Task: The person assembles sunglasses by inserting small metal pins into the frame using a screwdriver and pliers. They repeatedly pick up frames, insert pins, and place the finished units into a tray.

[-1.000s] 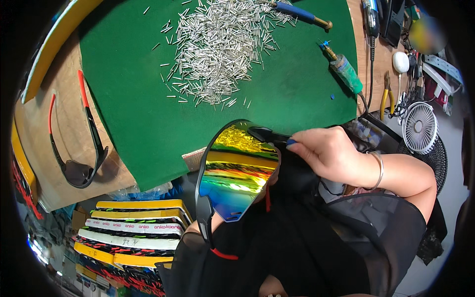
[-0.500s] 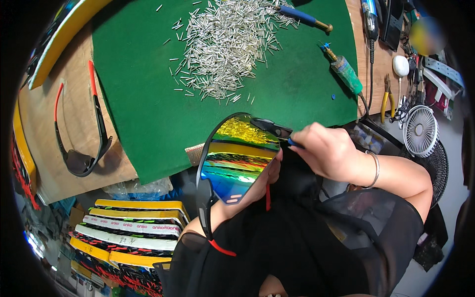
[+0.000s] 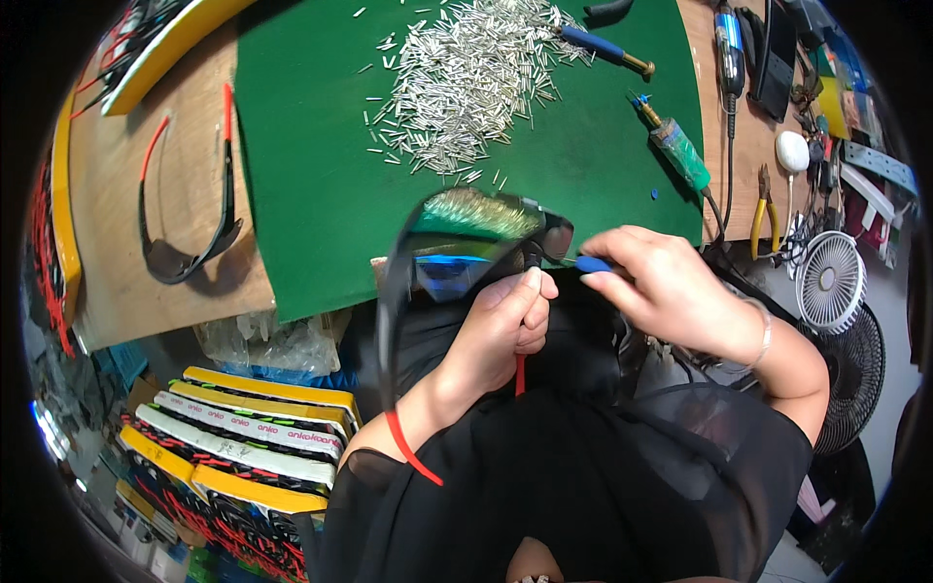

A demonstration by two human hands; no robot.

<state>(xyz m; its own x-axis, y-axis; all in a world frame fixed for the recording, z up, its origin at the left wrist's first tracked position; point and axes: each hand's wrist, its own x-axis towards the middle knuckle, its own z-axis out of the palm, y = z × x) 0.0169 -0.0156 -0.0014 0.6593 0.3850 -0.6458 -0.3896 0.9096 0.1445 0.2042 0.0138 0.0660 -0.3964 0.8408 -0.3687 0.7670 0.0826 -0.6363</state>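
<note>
My left hand is closed on a pair of sunglasses with a colourful mirrored lens, black frame and red temple tips. It grips near the right-hand hinge, and one temple hangs down across my left forearm. Motion smears part of the frame. Between the fingers of my right hand is a small blue-handled screwdriver, its thin shaft directed at the hinge end of the sunglasses. Whether the tip touches the hinge I cannot tell.
On the green mat lie a heap of small metal pins, a blue-handled tool and a corded green-handled tool. Other sunglasses rest at left. Pliers and a white fan are at right; stacked trays stand lower left.
The sunglasses have turned, so the lens now tilts away and shows narrower. My left hand, mostly hidden behind the lens before, is in plain sight. The bench has shifted within the view.
</note>
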